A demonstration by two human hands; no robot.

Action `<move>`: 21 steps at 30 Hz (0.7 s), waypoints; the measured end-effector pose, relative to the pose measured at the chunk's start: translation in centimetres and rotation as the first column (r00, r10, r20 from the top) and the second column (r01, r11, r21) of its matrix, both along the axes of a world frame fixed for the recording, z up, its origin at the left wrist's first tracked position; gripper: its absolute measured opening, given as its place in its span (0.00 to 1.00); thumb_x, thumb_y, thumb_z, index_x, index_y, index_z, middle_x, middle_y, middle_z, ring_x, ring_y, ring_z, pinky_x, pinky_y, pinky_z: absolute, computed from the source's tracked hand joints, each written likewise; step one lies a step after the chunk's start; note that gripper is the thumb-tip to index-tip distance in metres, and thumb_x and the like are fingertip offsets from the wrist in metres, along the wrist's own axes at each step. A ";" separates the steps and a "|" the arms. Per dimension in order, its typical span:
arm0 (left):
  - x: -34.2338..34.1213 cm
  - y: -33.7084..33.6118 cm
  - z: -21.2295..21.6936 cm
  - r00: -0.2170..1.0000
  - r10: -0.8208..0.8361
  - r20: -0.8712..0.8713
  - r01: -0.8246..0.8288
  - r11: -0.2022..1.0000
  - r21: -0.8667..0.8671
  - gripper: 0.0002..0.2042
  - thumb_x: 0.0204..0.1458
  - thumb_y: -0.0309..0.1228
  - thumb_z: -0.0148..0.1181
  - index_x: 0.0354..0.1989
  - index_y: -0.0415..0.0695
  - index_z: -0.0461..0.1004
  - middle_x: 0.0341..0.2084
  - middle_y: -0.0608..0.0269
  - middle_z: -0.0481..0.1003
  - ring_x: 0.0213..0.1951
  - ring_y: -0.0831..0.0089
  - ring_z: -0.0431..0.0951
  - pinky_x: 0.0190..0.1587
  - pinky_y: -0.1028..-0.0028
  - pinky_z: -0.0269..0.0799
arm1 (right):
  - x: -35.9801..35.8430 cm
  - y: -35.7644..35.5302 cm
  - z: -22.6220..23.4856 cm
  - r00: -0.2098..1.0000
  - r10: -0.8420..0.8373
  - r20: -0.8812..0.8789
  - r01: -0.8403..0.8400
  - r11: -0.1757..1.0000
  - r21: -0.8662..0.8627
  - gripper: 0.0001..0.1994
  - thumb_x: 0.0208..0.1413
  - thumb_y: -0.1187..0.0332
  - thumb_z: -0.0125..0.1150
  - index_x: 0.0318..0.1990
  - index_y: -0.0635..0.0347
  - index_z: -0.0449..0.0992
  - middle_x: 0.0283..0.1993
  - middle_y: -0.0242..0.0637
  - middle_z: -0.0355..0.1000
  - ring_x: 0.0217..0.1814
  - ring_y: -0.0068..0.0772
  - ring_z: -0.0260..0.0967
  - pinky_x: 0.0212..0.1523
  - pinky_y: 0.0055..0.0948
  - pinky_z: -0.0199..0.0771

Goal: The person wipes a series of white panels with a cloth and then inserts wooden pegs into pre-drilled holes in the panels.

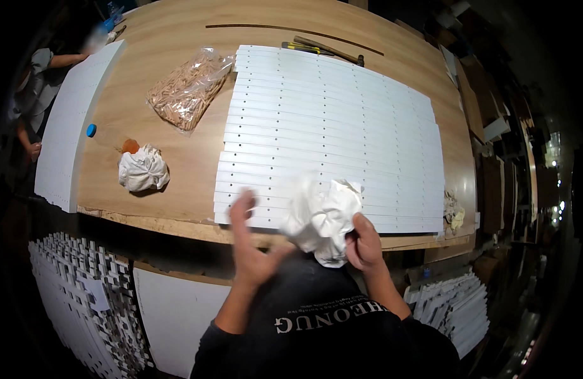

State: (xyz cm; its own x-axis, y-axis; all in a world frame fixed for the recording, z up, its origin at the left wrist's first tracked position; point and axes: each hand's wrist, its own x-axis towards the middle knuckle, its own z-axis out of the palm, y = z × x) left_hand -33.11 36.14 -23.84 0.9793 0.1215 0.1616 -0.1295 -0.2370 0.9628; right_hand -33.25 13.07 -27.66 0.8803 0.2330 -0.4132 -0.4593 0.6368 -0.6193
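My right hand (365,243) is clenched on a crumpled white rag (323,218), held just above the near edge of the white strips (332,136). Bunched up like that, it gives me a thick wad to grip.

My left hand (248,243) is open, fingers spread, holding nothing. It's blurred, and sits just left of the rag at the near edge of the strips; can't tell if it touches either.

The strips lie side by side in one flat sheet on the wooden table (171,44), holes lined up in columns, so the whole batch is reachable from the near side.

A second wadded rag (143,169) sits on the table, left of the strips and apart from them, with a small orange thing (130,146) touching its far side and a blue cap (91,130) further left.

A clear bag of wooden dowels (189,88) lies far-left of the strips, just beside their corner. Hand tools (323,49) are parked at the far edge, clear of the work.

A white panel (73,120) lies along the left side, where another person's arm (60,61) reaches in. More white parts are stacked below the table (83,297).
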 end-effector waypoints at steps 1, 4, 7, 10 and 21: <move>0.1 -1.1 -0.6 0.995 -0.099 0.022 0.096 0.990 0.101 0.38 0.42 0.38 0.66 0.61 0.37 0.55 0.56 0.52 0.60 0.56 0.61 0.62 0.57 0.64 0.56 | -0.4 0.5 -0.3 1.000 0.027 0.007 -0.027 0.998 -0.055 0.21 0.61 0.63 0.48 0.55 0.71 0.61 0.52 0.46 0.68 0.51 0.38 0.68 0.53 0.35 0.67; 0.7 -3.0 -5.1 0.970 -0.217 -0.111 0.229 0.968 0.103 0.18 0.52 0.36 0.58 0.47 0.37 0.69 0.41 0.60 0.71 0.46 0.68 0.70 0.49 0.69 0.64 | -1.0 1.1 -0.2 0.993 0.033 0.114 -0.021 0.994 -0.110 0.19 0.59 0.68 0.49 0.54 0.71 0.62 0.50 0.45 0.69 0.49 0.37 0.70 0.50 0.34 0.71; 0.5 -1.3 -7.6 0.913 -0.123 -0.389 0.002 0.954 -0.299 0.10 0.56 0.33 0.53 0.35 0.37 0.73 0.26 0.66 0.73 0.32 0.77 0.70 0.39 0.75 0.67 | -0.4 0.0 1.9 0.973 -0.130 0.189 0.144 0.988 -0.058 0.25 0.62 0.59 0.45 0.58 0.72 0.58 0.57 0.46 0.65 0.58 0.41 0.63 0.60 0.40 0.61; 1.6 0.5 -5.9 0.864 -0.013 -0.504 -0.249 0.858 -0.450 0.11 0.58 0.33 0.50 0.29 0.38 0.71 0.24 0.70 0.70 0.28 0.82 0.65 0.33 0.80 0.64 | 0.6 -1.7 1.7 0.983 -0.067 0.170 0.078 0.995 -0.058 0.27 0.65 0.55 0.37 0.60 0.71 0.56 0.60 0.47 0.61 0.62 0.43 0.59 0.63 0.42 0.56; 4.6 3.0 -6.7 0.952 -0.039 -0.304 -0.232 0.558 -0.797 0.09 0.59 0.32 0.48 0.38 0.39 0.69 0.31 0.61 0.74 0.33 0.76 0.74 0.39 0.78 0.71 | 1.8 -5.8 0.8 0.992 0.028 0.122 0.112 0.241 -0.964 0.43 0.38 0.63 0.73 0.62 0.64 0.54 0.57 0.46 0.61 0.58 0.40 0.62 0.57 0.34 0.64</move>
